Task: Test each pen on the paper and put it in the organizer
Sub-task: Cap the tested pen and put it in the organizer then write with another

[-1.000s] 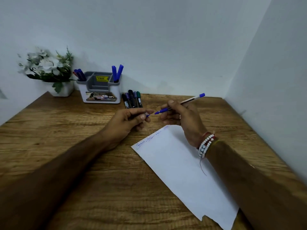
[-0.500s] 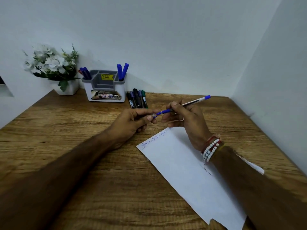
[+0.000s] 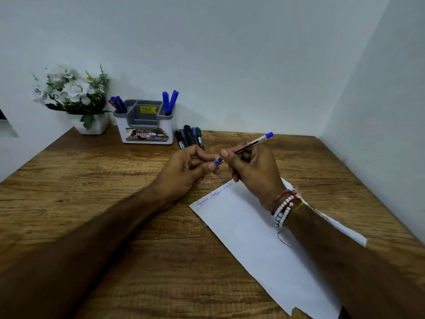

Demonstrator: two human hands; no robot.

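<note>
My right hand (image 3: 255,171) grips a thin blue ballpoint pen (image 3: 251,142) above the top edge of the white paper (image 3: 259,240). My left hand (image 3: 184,173) pinches the pen's blue cap (image 3: 218,160) at the pen's front end, right against my right thumb. Blue scribbles run along the paper's upper left edge. The grey and white organizer (image 3: 147,128) stands at the back of the wooden table (image 3: 92,194) with blue pens in its left and right slots. Several markers (image 3: 189,138) lie flat just right of it.
A white pot of artificial flowers (image 3: 76,97) stands at the back left, beside the organizer. White walls close the table at the back and on the right. The paper's near corner is torn.
The two hands have come closer together. Less of the pen's blue front end shows now; the cap sits right against my right thumb. The camera view shifted slightly.
</note>
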